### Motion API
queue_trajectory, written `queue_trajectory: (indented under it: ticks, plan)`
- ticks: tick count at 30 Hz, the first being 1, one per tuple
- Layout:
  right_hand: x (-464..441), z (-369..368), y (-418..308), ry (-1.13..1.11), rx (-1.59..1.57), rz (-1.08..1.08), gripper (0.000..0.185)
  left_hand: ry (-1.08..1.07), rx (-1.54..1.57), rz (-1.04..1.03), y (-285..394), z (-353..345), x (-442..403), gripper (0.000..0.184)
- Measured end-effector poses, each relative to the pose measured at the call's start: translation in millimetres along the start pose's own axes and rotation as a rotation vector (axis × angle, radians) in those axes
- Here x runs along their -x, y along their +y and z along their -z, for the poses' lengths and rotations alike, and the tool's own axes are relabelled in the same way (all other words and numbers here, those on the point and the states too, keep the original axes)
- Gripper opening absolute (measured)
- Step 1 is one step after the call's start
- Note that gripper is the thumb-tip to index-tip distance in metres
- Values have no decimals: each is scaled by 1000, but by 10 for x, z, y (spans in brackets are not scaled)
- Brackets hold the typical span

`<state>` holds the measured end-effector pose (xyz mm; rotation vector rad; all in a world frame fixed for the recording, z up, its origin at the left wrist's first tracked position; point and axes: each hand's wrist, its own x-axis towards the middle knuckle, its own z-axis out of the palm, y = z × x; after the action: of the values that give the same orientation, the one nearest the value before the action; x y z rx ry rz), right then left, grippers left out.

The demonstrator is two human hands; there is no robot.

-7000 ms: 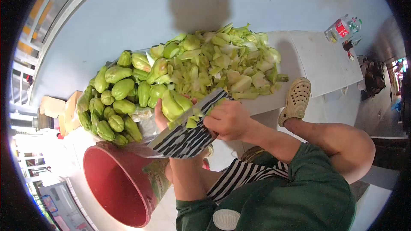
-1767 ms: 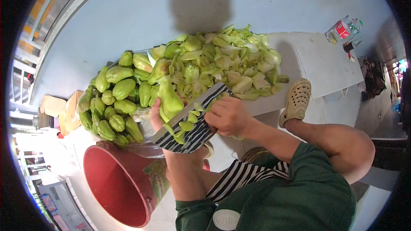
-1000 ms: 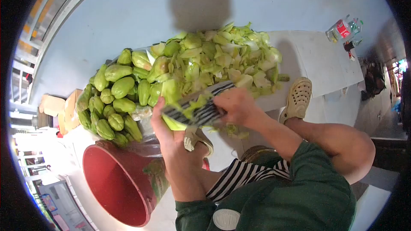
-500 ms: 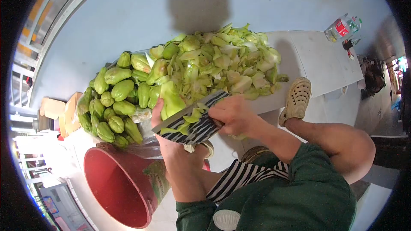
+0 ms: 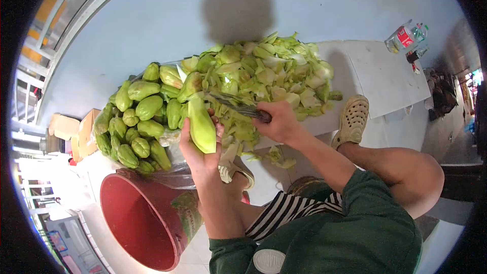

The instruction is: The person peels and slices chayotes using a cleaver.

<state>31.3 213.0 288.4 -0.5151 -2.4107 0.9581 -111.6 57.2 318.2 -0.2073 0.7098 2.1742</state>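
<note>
Pale blue wall [image 5: 152,30] behind low white-tiled bench [image 5: 380,73]. L hand [image 5: 199,155] wrapped round a smooth light-green, pear-shaped chayote [image 5: 201,129], held in front of bench. R hand [image 5: 279,122] fisted on handle of a dark, flat-bladed knife [image 5: 233,104], blade nr edge-on by chayote's top; contact can't tell. Prob. mid-paring; next stroke calls for L fingers clear of edge. Beyond: heap of pale-green peelings [image 5: 269,76], whole green chayotes [image 5: 141,148] to L, red round bucket [image 5: 134,223] nearer.
</note>
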Motion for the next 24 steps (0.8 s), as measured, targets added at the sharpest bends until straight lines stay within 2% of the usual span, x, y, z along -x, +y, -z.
queue_trajectory:
  ticks: [1, 3, 5, 6, 8, 9, 10, 15, 17, 18, 19, 20, 22, 23, 24]
  plan:
    - [10, 14, -9, -4, -56, -31, 25, 0, 0, -2, 1, 34, -11, 40]
    - [42, 70, -74, -8, -115, -59, 26, -139, 44, 3, 23, 68, -16, 41]
    - [103, 158, -186, -108, 8, 246, 27, -78, -7, -43, -13, 3, 20, 42]
    - [141, 125, -228, -108, 9, 243, 27, -15, -60, -81, -35, -31, 39, 44]
    - [187, 12, -341, 9, 32, 459, 27, -69, -76, -26, -1, 197, -81, 46]
    - [198, -10, -393, 10, 31, 455, 27, -122, -92, 26, 18, 203, -95, 49]
    - [197, -15, -453, 22, 49, 468, 26, -37, -122, 25, 16, 187, -88, 52]
    - [160, -29, -545, 90, 55, 522, 25, -119, -173, 54, 67, 210, -65, 51]
    - [135, -45, -430, 35, 80, 442, 23, -165, -181, 59, 45, 179, -23, 49]
    - [119, -64, -339, 34, 82, 444, 23, -44, -136, -50, -27, -2, 87, 47]
    - [97, -82, -242, 31, 116, 336, 22, 77, -91, -158, -65, -100, 145, 45]
    - [87, -97, -173, 31, 150, 228, 21, -41, 11, -54, 19, 114, 98, 40]
    - [55, 1, -256, -9, 146, 269, 22, -55, -21, -72, -16, 94, 83, 38]
    - [65, 23, -286, -56, 137, 304, 23, -60, -54, -87, -48, 90, 100, 37]
    - [70, -3, -288, -58, 133, 299, 23, 48, -63, -46, -60, 31, 117, 34]
